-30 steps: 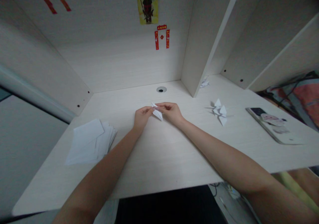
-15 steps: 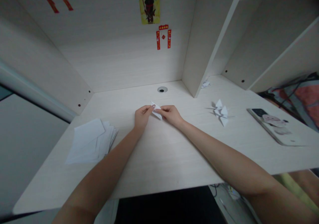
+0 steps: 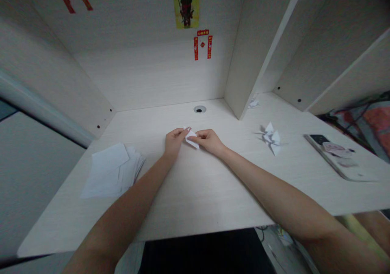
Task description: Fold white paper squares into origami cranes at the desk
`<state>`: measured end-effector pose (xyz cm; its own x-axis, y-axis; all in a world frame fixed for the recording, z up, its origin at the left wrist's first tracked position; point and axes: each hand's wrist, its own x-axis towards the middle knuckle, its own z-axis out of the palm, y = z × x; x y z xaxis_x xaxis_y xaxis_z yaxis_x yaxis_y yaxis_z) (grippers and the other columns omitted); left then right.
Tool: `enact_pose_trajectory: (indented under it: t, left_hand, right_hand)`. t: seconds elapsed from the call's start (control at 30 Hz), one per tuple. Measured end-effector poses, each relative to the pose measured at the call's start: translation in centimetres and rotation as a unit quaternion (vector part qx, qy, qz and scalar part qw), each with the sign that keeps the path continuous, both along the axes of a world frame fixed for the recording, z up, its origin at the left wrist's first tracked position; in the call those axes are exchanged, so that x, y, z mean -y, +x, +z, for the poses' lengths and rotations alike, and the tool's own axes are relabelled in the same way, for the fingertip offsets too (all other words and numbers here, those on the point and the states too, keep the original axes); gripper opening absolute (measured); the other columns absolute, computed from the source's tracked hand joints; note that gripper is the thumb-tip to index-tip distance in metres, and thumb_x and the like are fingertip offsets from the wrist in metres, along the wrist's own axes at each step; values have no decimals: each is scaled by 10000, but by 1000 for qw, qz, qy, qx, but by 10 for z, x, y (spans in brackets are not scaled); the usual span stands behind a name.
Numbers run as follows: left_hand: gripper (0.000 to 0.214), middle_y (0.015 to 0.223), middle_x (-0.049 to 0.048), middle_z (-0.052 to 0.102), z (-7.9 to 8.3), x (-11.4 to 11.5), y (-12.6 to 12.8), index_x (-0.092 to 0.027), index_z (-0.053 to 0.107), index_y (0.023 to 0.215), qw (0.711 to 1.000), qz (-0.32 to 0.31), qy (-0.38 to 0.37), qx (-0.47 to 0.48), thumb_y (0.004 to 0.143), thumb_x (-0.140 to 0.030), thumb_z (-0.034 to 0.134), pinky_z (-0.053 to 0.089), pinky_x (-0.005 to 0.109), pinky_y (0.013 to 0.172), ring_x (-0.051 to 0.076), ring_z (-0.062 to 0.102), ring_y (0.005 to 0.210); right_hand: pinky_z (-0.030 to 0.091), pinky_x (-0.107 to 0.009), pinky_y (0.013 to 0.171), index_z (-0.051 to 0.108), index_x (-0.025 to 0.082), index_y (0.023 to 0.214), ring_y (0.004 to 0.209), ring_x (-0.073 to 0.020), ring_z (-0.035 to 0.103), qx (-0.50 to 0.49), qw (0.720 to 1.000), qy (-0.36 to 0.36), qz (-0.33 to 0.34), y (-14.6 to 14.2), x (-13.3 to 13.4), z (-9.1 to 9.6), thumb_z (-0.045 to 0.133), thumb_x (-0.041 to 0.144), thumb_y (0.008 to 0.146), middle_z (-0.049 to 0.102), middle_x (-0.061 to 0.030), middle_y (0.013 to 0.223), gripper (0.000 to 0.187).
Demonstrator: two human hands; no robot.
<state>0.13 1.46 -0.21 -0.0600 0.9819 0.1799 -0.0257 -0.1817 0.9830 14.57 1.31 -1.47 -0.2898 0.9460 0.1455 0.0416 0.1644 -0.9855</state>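
Desk unit: white wood-grain counter (image 3: pixel 195 193) boxed in by matching panels, with a shelf divider (image 3: pixel 240 63) on the right. On the back panel (image 3: pixel 146 79) are a yellow poster (image 3: pixel 185 4) and a small red paper hanging (image 3: pixel 202 44), with a round cable grommet (image 3: pixel 199 109) below them on the counter. Past the counter's right edge is some patterned fabric (image 3: pixel 374 128), too blurred to identify. Left of my arms, a loose stack of white paper sheets (image 3: pixel 111 172) sits well apart from my left hand (image 3: pixel 174 141). Right of my arms, a phone (image 3: pixel 335 156) with a pale pink-and-white design on its upward face lies near the edge. Between it and my right hand (image 3: pixel 209 141) is a white paper crane (image 3: pixel 270 138), with a small folded paper scrap (image 3: pixel 252 102) by the foot of the divider. Both hands are together mid-counter, just in front of the grommet, nearly closed into pinches on a small pointed piece of folded white paper (image 3: pixel 191 139) between them. Can't tell how far it sits above the counter.
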Motion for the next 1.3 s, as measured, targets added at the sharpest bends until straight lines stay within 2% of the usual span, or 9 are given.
enact_pose_trajectory:
  t: [0.27, 0.57, 0.87, 1.13, 1.3]
  left_hand:
    - [223, 603, -16, 610, 0, 0, -1, -158, 678, 599, 999, 28, -10, 29, 641, -373, 718, 386, 222, 620, 101, 506, 617]
    - [261, 782, 56, 711, -7, -5, -3, -142, 731, 718, 996, 18, -28, 85, 667, -397, 707, 421, 242, 691, 128, 572, 697]
    - [337, 754, 80, 709, -5, -4, -3, -111, 733, 733, 997, 38, -30, 55, 710, -438, 658, 426, 251, 646, 137, 575, 651]
    - [419, 684, 70, 692, -8, -8, -3, -110, 739, 763, 997, 58, -46, 20, 717, -508, 616, 428, 261, 628, 149, 578, 629]
    - [499, 684, 60, 664, -11, -13, -8, -128, 729, 819, 996, 63, -32, 48, 773, -578, 517, 429, 252, 640, 130, 574, 631]
  right_hand:
    - [171, -232, 458, 513, 144, 543, 473, -56, 273, 0, 1000, 2, 12, -1, 1, 1, 672, 544, 654, 373, 52, 502, 444]
    - [165, -229, 451, 517, 143, 556, 464, -54, 274, -5, 1000, -18, 25, -1, 2, 0, 669, 550, 655, 379, 54, 499, 445]
    - [163, -231, 454, 499, 150, 547, 465, -56, 263, 9, 1000, 12, 24, 0, 1, -3, 650, 519, 694, 350, 59, 495, 425]
    - [191, -228, 460, 549, 139, 569, 475, -62, 285, 32, 999, 23, 21, 1, 0, -3, 639, 538, 685, 376, 49, 504, 425]
    - [189, -228, 440, 592, 135, 594, 452, -64, 296, 53, 998, 34, -2, -1, 1, -4, 633, 539, 692, 403, 48, 486, 418]
